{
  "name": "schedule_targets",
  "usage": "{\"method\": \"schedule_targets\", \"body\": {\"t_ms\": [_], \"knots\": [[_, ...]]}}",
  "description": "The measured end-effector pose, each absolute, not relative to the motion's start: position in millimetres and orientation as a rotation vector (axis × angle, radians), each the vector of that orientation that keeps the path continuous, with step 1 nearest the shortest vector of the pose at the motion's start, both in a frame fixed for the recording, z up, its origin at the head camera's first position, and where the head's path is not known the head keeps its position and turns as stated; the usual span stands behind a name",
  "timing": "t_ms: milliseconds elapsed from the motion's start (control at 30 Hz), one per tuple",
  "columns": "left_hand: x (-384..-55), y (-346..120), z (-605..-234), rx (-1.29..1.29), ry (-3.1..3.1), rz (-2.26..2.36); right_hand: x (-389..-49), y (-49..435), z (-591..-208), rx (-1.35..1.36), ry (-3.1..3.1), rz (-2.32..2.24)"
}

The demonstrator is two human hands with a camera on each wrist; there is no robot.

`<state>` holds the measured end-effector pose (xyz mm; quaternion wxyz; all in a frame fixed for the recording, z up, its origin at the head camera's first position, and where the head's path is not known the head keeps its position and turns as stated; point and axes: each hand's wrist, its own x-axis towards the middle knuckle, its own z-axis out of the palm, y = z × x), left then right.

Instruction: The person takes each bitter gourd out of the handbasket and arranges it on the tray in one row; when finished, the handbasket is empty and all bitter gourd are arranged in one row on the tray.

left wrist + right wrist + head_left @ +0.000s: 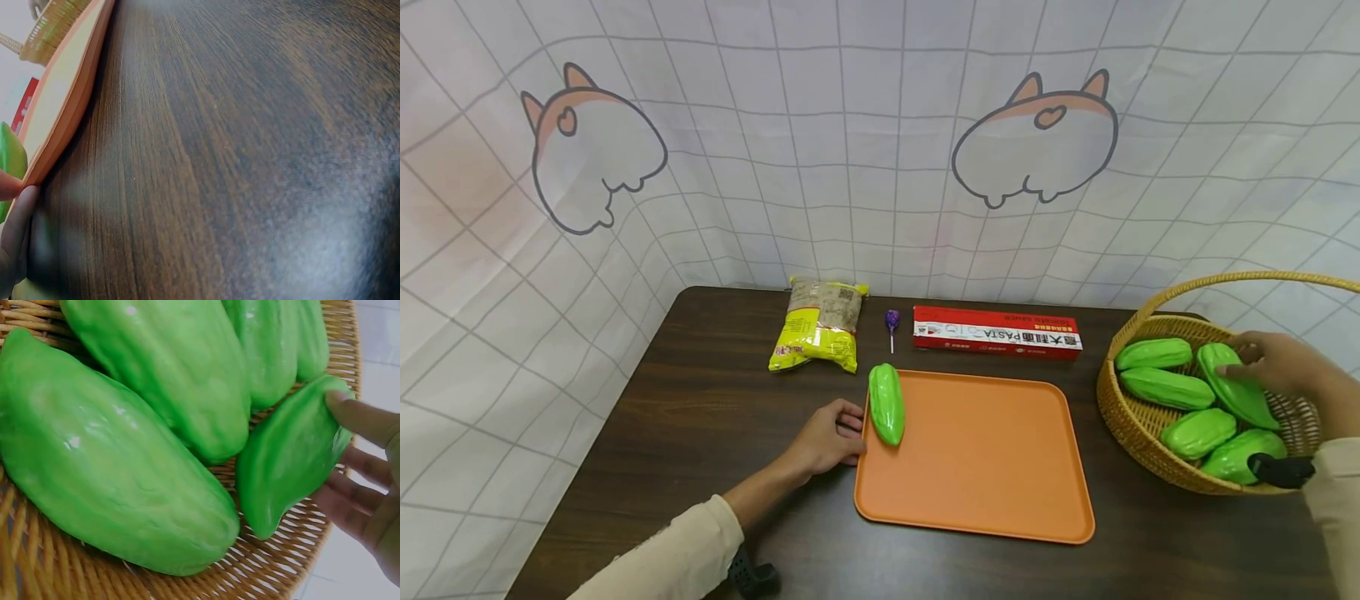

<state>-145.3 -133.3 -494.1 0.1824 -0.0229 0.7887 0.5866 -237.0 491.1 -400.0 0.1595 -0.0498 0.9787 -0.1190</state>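
At the right, my right hand (1270, 362) reaches into a wicker basket (1123, 417) and grips a glossy green gourd (290, 453) by one end. In the right wrist view, its thumb (359, 415) lies on the upper side while the other fingers go under and behind it. Several similar green gourds (119, 469) lie around it in the basket. My left hand (827, 437) pinches the left rim of an orange tray (977, 467) between thumb and fingers. One green gourd (887, 404) lies at the tray's upper left, beside that hand.
Behind the tray stand a yellow-and-clear packet (817, 325), a purple lollipop (891, 319) and a red pasta box (997, 332). The basket's tall handle (1247, 276) arches over its far side. A white gridded cloth (887, 167) hangs behind the dark wooden table (700, 408).
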Motion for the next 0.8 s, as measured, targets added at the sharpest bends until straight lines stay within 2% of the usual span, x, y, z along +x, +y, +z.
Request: {"method": "schedule_targets", "body": {"t_ms": [433,800], "knots": [[-146.7,-132.2,-497.4,-0.075,2.220,1.646,-240.2,496.7,-396.1,-0.072,2.832,-0.518],[-147.2,-132.6,-498.3,-0.094,2.217,1.644,-221.3,468.3,-369.8,-0.018,2.769,-0.620]]}}
